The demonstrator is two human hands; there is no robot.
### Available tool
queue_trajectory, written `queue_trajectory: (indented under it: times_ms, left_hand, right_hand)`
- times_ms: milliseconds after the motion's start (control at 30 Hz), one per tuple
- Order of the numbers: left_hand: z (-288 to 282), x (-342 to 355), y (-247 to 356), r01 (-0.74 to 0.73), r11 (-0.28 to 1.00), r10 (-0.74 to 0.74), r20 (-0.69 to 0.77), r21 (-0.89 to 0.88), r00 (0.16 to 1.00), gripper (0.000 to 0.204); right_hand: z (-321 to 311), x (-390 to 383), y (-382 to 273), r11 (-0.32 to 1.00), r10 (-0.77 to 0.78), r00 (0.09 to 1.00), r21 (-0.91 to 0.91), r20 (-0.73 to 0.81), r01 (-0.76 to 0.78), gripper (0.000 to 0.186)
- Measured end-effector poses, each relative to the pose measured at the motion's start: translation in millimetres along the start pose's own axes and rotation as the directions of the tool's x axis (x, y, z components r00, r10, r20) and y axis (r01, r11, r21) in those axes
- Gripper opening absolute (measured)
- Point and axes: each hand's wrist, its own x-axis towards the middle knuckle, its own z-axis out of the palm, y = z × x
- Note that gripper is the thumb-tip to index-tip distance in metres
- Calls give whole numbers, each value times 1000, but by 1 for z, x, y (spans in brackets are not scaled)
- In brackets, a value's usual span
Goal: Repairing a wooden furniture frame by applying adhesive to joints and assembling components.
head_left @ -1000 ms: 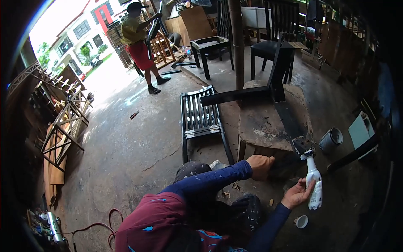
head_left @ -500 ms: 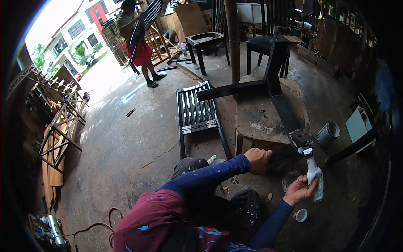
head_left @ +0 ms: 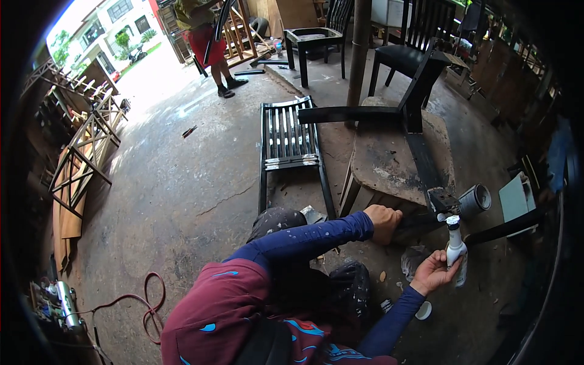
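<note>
A white squeeze bottle (head_left: 455,248) with a dark band near its tip stands nearly upright in my right hand (head_left: 435,272), whose fingers are wrapped round its lower part. The tip is beside the end of a black wooden chair frame (head_left: 420,159), where a white blob (head_left: 441,217) shows. That frame rests on a worn wooden stool (head_left: 389,176). My left hand (head_left: 383,224) is closed round a dark bar of the frame (head_left: 420,225), to the left of the bottle; the fingers' undersides are hidden.
A black slatted chair back (head_left: 291,137) lies on the floor ahead. A grey can (head_left: 474,201) stands right of the stool, and a small white cup (head_left: 424,311) is by my right forearm. Behind are a post (head_left: 359,55) and black chairs (head_left: 401,58). A person (head_left: 210,42) stands far left.
The view has shifted a little. My right hand still holds the bottle near the frame's end, and my left hand keeps its grip on the bar.
</note>
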Motion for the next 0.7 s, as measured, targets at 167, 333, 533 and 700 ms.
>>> queue_trajectory:
  times_ms: [167,333,533,700]
  left_hand:
    - [-1,6,15,30,999,-28,66,-28,997,40]
    - [-12,-3,-11,99,994,-93,143,-38,985,45]
    - [-12,6,-1,-17,1000,17,77,4,997,42]
    - [-15,9,7,21,1000,-20,85,-10,996,40]
  right_hand:
    - [7,-9,-15,998,-5,999,55,-48,8,37]
    - [24,-1,4,997,-13,991,79,-136,23,25]
    - [23,-9,-8,982,-137,971,-159,-194,107,23]
    - [10,-5,9,956,-194,950,-264,-246,127,27]
